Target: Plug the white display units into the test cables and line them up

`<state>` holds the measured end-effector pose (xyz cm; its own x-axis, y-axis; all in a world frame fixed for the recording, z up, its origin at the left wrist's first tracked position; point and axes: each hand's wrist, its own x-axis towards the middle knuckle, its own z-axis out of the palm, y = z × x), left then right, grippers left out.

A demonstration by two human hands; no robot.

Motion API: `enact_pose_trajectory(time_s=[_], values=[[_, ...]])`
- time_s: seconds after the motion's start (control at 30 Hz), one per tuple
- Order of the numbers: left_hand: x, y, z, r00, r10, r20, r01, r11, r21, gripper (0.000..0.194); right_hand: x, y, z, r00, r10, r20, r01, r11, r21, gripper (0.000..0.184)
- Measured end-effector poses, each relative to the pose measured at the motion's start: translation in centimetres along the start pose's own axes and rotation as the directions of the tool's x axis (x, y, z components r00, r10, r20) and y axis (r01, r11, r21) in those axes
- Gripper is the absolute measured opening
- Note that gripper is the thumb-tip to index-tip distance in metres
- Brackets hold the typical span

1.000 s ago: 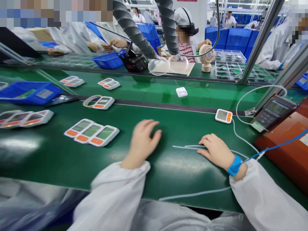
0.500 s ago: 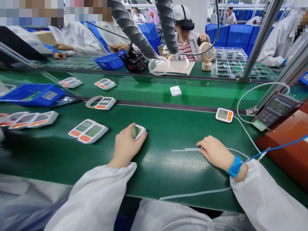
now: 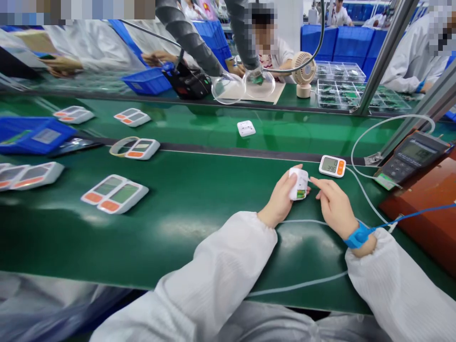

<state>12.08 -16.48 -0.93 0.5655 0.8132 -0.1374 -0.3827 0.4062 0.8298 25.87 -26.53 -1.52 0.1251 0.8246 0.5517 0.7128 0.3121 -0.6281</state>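
Note:
My left hand (image 3: 280, 197) is closed around a small white blood pressure monitor (image 3: 299, 183). Its back faces me, with green batteries showing in the uncovered compartment. Close by on the right, my right hand (image 3: 334, 202) wears a blue wrist strap, and its thumb and fingers pinch a thin pale tube end at the monitor's side. Whether the end is inserted is too small to tell. Beneath that hand a clear tube (image 3: 302, 221) runs along the green bench. Another monitor (image 3: 332, 166), its display lit, lies just beyond, with a tube at its right side.
A handheld pressure gauge (image 3: 415, 154) leans on an orange-brown box (image 3: 427, 213) at right. Paired monitors (image 3: 123, 194) lie at left, near a blue bin (image 3: 35, 135). Another white unit (image 3: 246, 128) sits face down on the green strip behind. Co-workers sit across the bench.
My left hand has carried the monitor rightward and turned its back toward me. My right hand has risen from the bench to the monitor's side with a tube end. The far monitor's display reading has changed.

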Motion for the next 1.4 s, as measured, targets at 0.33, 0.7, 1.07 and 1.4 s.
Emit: enact_pose_trajectory(time_s=[0.33, 0.7, 1.07, 1.4], values=[[-1.9, -0.1, -0.2, 0.989, -0.092, 0.116, 0.086, 0.995, 0.06, 0.062, 0.3, -1.0, 0.1, 0.996, -0.001, -0.091, 0.005, 0.999, 0.037, 0.012], [-2.1, 0.3, -0.1, 0.992, -0.062, 0.109, 0.058, 0.998, 0.037, 0.06, 0.3, -1.4, -0.3, 0.999, -0.029, -0.037, 0.03, 0.999, 0.019, 0.013], [-2.1, 0.0, -0.3, 0.989, -0.074, 0.125, 0.063, 0.994, 0.088, 0.062, 0.3, -1.8, -0.3, 0.996, -0.07, -0.063, 0.071, 0.997, 0.024, 0.014], [-2.2, -0.1, -0.3, 0.986, -0.066, 0.154, 0.05, 0.993, 0.11, 0.057, 0.2, -2.0, -0.4, 0.999, -0.035, -0.037, 0.035, 0.999, 0.012, 0.019]])
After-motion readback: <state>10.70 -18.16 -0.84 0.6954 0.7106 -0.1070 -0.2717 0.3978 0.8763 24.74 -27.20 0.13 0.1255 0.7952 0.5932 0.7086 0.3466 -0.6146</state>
